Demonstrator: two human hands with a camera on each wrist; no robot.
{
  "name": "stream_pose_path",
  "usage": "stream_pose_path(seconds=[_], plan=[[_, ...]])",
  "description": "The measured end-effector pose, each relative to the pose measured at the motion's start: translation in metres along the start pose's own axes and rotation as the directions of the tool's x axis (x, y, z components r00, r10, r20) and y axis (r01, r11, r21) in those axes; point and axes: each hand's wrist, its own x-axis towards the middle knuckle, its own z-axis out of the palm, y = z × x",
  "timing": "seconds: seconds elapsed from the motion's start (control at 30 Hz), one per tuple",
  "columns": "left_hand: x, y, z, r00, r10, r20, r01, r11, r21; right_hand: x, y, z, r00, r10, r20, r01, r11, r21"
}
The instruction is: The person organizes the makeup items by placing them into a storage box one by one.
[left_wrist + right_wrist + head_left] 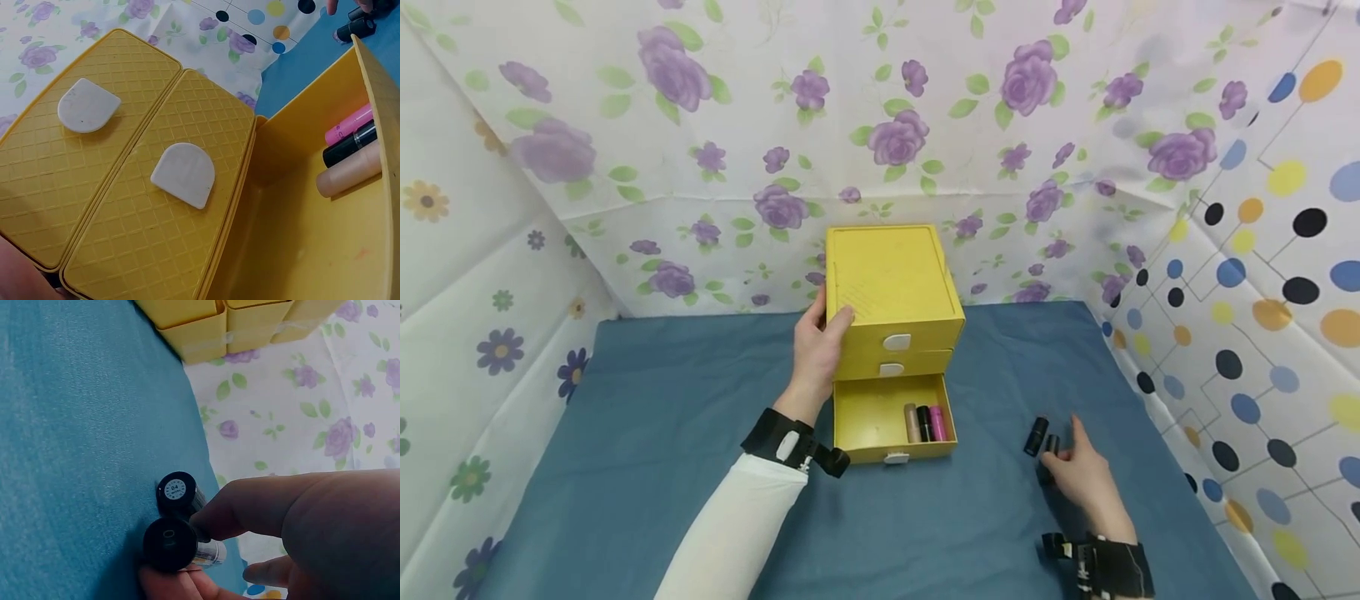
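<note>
A yellow three-drawer box (895, 275) stands at the back of the cloth with its bottom drawer (868, 417) pulled out. Beige (912, 423), black (924, 423) and pink (937, 423) lipstick tubes lie side by side in that drawer. My left hand (816, 354) grips the box's left side, its thumb on the top edge. Off to the right, my right hand (1084, 475) pinches a black lipstick tube (170, 544) between thumb and fingers, close above the cloth. Beside it lies a second black lipstick tube (1036, 436), whose end bears a round pale label in the right wrist view.
Blue cloth (700, 450) covers the table. A floral sheet (722, 167) hangs directly behind the box, and a dotted sheet (1255, 367) borders the right side. White tabs (184, 175) stick out from the drawer fronts.
</note>
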Motion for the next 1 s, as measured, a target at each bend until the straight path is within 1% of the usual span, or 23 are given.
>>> stream_pose_path(seconds=[0.17, 0.33, 0.43, 0.5, 0.57, 0.63, 0.7, 0.77, 0.83, 1.0], plan=[[0.001, 0.000, 0.001, 1.000, 0.002, -0.005, -0.002, 1.000, 0.003, 0.000, 0.003, -0.001, 1.000, 0.004, -0.010, -0.004, 1.000, 0.022], [0.001, -0.001, 0.000, 1.000, 0.010, -0.002, -0.010, 1.000, 0.018, -0.004, 0.003, 0.001, 1.000, 0.001, -0.027, 0.000, 0.999, 0.037], [0.000, 0.001, -0.001, 1.000, 0.005, 0.005, -0.005, 1.000, 0.016, -0.008, -0.002, 0.000, 0.999, -0.027, -0.022, 0.029, 0.997, 0.074], [-0.003, 0.006, 0.000, 1.000, -0.003, 0.014, 0.002, 1.000, 0.016, -0.013, -0.008, -0.001, 0.998, -0.060, -0.010, 0.061, 0.990, 0.124], [-0.007, 0.014, 0.000, 1.000, -0.009, 0.026, 0.009, 1.000, 0.020, -0.016, -0.020, -0.002, 0.992, -0.124, 0.003, 0.122, 0.977, 0.177], [-0.011, 0.022, 0.000, 0.999, -0.009, 0.034, 0.008, 0.999, 0.032, -0.020, -0.034, -0.001, 0.981, -0.192, 0.022, 0.182, 0.957, 0.227], [-0.014, 0.029, 0.001, 0.999, -0.005, 0.033, 0.003, 0.999, 0.054, -0.022, -0.051, 0.002, 0.967, -0.252, 0.034, 0.236, 0.939, 0.249], [-0.015, 0.031, 0.002, 0.999, -0.002, 0.033, 0.000, 0.999, 0.052, -0.024, -0.066, 0.006, 0.953, -0.299, 0.046, 0.278, 0.926, 0.255], [-0.015, 0.033, 0.003, 1.000, 0.001, 0.030, -0.002, 0.999, 0.052, -0.024, -0.082, 0.012, 0.944, -0.325, 0.067, 0.296, 0.917, 0.268], [-0.015, 0.033, 0.002, 0.999, -0.002, 0.032, 0.000, 0.999, 0.043, -0.023, -0.117, 0.030, 0.905, -0.407, 0.121, 0.356, 0.883, 0.306]])
